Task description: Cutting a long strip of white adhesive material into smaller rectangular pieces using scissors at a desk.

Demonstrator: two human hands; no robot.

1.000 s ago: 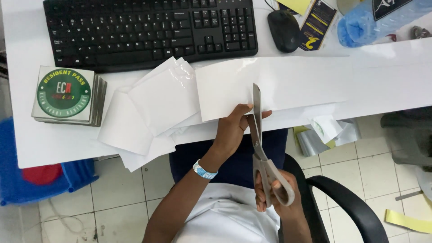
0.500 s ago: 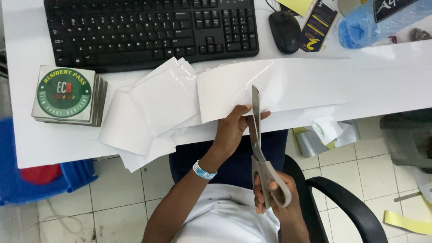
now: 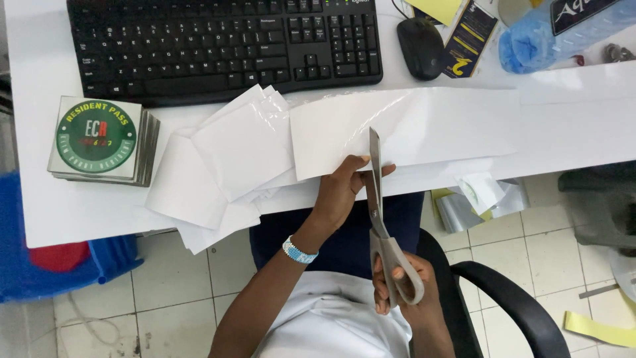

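- Our left hand [image 3: 341, 192] pinches the white sheet's [image 3: 411, 129] near edge at the table [image 3: 79, 212].
- Our right hand [image 3: 397, 285] clenches the scissors [image 3: 379, 212], blades upright against the sheet.

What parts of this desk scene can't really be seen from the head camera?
- Left hand: its fingertips hide under the glossy white sheet.
- Scissors: how far the blades have cut is unclear against the white.
- Blue water bottle: cut off by the top edge.
- Lower cut squares: covered by upper ones.
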